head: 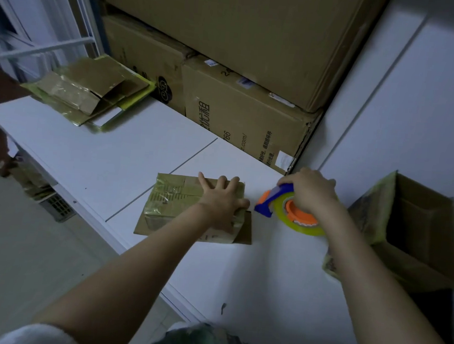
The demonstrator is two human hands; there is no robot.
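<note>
Presently: risks at the tape start on the small box

Position: the small box lies on the white table, near its front edge. Its top is already covered in shiny yellowish tape. A brown flap sticks out at its right near corner and is not folded down.

Risk 1: the box slides. It looks light and the table top looks smooth, so a pull from the tape could drag it rightward if the pressing hand eases.

Risk 2: the flap gets taped crooked or springs up, because the palm covers the top and not the flap.

Risk 3: the tape sticks to itself or to the table before it reaches cardboard. The dispenser's nose is just beside the box and, as far as I can tell, not touching it. It is too dim to tell whether a free tape end is out.

Risk 4: the cutter edge comes close to the left fingers, which reach the box's right edge.

Pose, left hand: palm down on the box top, fingers straight and spread wide, pointing away from the body. It grips nothing and only presses.

Pose, right hand: fingers curled over the tape dispenser, gripping it from above with knuckles up. The blue nose points left at the box. The tape roll sits tilted below the wrist.

Nearby: an open carton stands right of the right arm, big cartons are stacked at the back, and flattened cartons lie at the table's far left.
</note>
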